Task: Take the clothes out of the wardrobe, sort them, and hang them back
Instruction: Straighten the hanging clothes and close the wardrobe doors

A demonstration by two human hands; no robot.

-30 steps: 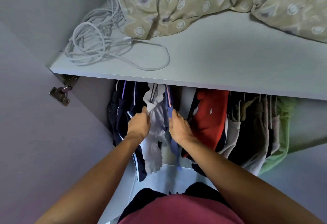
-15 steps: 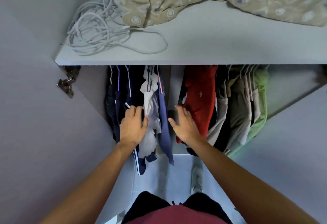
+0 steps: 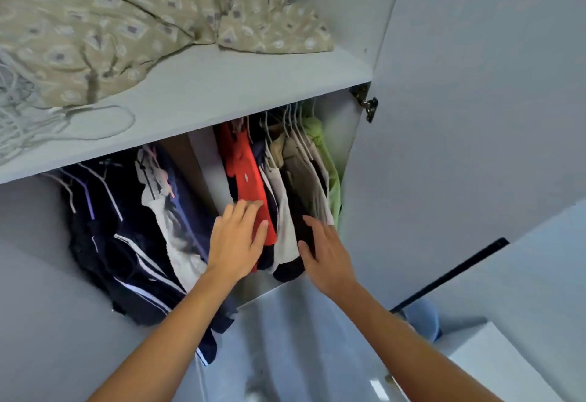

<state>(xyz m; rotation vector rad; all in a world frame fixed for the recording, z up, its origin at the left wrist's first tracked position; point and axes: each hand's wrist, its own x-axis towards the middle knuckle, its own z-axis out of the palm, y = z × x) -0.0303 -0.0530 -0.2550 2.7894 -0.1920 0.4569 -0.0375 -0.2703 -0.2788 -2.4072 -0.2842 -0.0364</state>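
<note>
Clothes hang under the shelf (image 3: 222, 97). Left hand (image 3: 236, 240) flat, fingers straight on red garment (image 3: 250, 186); right hand (image 3: 326, 255) spread, touching dark garment (image 3: 302, 227), gripping nothing

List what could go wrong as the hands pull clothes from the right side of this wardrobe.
1. The hangers sit tightly bunched, so tugging the red garment under the left hand may drag its neighbours off the rail.
2. The right hand lies open on the dark garment with no grip yet; loose fabric could slide off its hanger.
3. The cable coil lies near the shelf edge and might get snagged.
</note>
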